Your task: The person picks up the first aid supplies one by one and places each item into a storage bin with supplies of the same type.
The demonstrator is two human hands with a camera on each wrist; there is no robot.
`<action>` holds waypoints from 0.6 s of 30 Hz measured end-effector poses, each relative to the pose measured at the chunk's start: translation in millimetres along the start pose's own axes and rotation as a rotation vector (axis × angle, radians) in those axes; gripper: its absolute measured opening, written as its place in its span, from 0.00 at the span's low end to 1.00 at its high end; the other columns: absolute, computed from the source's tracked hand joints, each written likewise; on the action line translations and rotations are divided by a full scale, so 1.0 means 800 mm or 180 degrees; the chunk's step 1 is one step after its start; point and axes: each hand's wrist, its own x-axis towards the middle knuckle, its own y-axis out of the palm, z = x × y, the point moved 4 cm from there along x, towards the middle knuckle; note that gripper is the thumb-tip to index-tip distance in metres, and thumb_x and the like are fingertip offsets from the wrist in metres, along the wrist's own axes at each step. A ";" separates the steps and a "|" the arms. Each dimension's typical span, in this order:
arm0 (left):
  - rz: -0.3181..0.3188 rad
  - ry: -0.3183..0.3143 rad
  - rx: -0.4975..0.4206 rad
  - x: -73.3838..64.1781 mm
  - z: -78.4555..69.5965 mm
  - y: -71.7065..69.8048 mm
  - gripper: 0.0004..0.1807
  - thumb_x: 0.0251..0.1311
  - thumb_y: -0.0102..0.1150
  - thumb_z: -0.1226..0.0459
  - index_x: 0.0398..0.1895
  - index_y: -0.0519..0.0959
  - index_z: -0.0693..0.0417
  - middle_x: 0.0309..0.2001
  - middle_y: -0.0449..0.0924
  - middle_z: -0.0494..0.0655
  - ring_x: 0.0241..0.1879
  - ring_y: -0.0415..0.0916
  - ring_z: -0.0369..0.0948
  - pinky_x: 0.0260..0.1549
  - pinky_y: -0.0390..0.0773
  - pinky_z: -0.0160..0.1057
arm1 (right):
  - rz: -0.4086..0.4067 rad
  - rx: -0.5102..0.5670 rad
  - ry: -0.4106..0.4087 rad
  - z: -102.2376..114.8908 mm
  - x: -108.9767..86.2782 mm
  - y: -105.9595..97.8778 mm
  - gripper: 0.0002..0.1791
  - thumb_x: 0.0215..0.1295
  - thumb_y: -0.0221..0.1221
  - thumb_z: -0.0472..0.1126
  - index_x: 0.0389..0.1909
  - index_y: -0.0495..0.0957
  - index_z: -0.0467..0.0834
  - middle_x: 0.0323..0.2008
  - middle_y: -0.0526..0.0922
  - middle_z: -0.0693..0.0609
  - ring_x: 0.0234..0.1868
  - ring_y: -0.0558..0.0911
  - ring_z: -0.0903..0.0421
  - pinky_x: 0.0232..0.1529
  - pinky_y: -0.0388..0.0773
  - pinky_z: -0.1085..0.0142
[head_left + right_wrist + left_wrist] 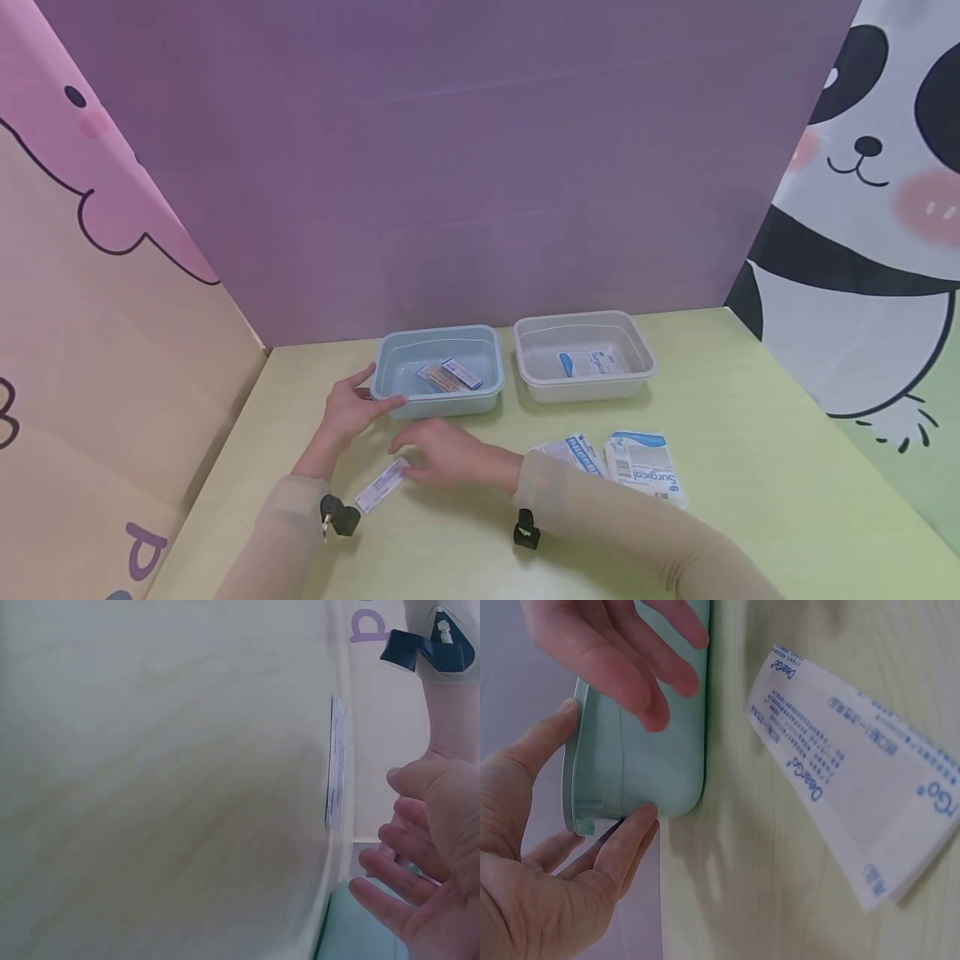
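Note:
At the light blue plastic bin [450, 407], my left hand [351, 410] grips the near left corner, thumb on the rim. In the left wrist view its fingers [626, 844] bend against the bin's wall. Inside the bin lie wooden cotton swabs [444, 379] and small adhesive bandage packets [462, 373]. My right hand [442, 454] hovers in front of the bin with loosely bent fingers and holds nothing. Just below its fingers on the table lies a white bandage packet with blue print [382, 486]; the right wrist view shows a gap between them.
A pale grey bin [588, 390] stands right of the blue one, holding a packet marked Surgical [588, 363]. Two more white-and-blue packages lie on the table [750, 467], one marked Surgical [647, 468], the other [573, 454] partly behind my right sleeve. A purple wall rises behind.

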 end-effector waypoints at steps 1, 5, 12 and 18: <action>0.0005 0.0001 -0.0004 0.000 0.000 0.000 0.55 0.53 0.83 0.53 0.82 0.64 0.57 0.58 0.85 0.71 0.56 0.87 0.57 0.46 0.86 0.42 | 0.0018 -0.0038 -0.0015 0.001 0.001 0.001 0.16 0.68 0.70 0.42 0.55 0.87 0.46 0.53 0.91 0.54 0.57 0.87 0.59 0.63 0.80 0.68; 0.0018 -0.0017 -0.0013 -0.001 -0.001 0.000 0.55 0.54 0.83 0.53 0.82 0.64 0.57 0.58 0.85 0.72 0.56 0.87 0.57 0.45 0.86 0.41 | 0.0112 -0.0147 -0.0069 0.005 0.004 0.008 0.17 0.68 0.70 0.43 0.56 0.87 0.47 0.53 0.91 0.55 0.56 0.88 0.61 0.61 0.80 0.71; 0.0026 -0.0085 -0.0022 -0.002 -0.001 0.001 0.55 0.54 0.83 0.53 0.82 0.64 0.55 0.60 0.84 0.70 0.56 0.86 0.55 0.44 0.85 0.40 | 0.0309 -0.0133 -0.0075 0.008 0.007 0.020 0.19 0.68 0.70 0.42 0.59 0.86 0.47 0.56 0.90 0.54 0.56 0.87 0.62 0.59 0.80 0.71; 0.0015 -0.0008 -0.0041 -0.003 -0.003 0.000 0.55 0.53 0.83 0.54 0.82 0.64 0.57 0.57 0.86 0.70 0.50 0.87 0.49 0.40 0.82 0.36 | 0.0463 -0.0186 -0.0154 0.007 0.006 0.025 0.20 0.68 0.69 0.41 0.60 0.86 0.47 0.58 0.90 0.55 0.57 0.86 0.64 0.63 0.79 0.71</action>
